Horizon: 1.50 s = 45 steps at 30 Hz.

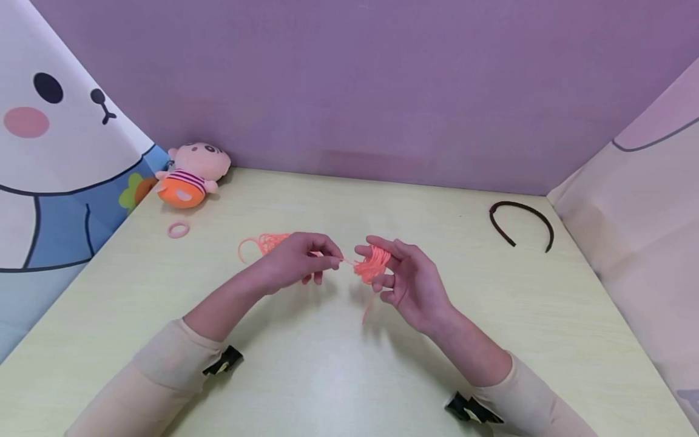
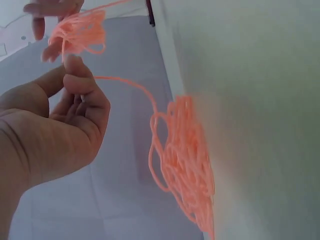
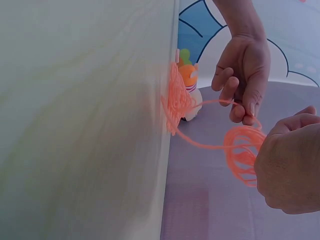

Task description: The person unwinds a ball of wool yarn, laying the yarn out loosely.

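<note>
In the head view my left hand (image 1: 297, 261) pinches a strand of coral cord between thumb and fingertips. The strand runs to a wound bundle of the cord (image 1: 374, 264) looped about the fingers of my right hand (image 1: 417, 285). Some right fingers reach out through the loops while the lower ones are bent. A larger heap of the same cord (image 2: 187, 160) lies on the table, partly behind my left hand in the head view. From the heap, a strand leads up toward the hands in both wrist views. A loose length hangs below the bundle.
A plush toy (image 1: 191, 176) sits at the table's back left corner, with a pink ring (image 1: 178, 229) in front of it. At the back right lies a dark curved band (image 1: 521, 206). A purple wall (image 1: 382, 91) rises behind the pale table (image 1: 338, 376).
</note>
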Tool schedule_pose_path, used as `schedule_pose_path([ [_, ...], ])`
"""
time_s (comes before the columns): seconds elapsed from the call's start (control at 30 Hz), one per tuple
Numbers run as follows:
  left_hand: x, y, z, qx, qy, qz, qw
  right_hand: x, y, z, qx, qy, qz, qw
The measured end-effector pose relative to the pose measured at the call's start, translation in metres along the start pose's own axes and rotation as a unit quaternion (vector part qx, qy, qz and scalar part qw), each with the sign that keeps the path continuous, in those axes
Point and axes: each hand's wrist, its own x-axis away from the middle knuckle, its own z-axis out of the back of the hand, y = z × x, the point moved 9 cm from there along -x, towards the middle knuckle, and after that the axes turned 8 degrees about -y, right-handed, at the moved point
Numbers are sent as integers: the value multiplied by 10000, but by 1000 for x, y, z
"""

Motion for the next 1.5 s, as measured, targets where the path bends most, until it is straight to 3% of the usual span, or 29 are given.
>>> schedule_pose_path([
  [0.2,4,-5,27,246,673,266,9971,0,0,0,-1,43,-1,10000],
  [0.57,13,-6,64,398,1593,289,9860,0,1,1,-81,60,-35,9999],
  [0.9,23,-4,84,755,2020,147,9763,0,2,2,-87,134,-77,9998],
  [1.5,38,0,105,1356,2724,-254,9522,0,1,3,-87,183,-57,9998],
])
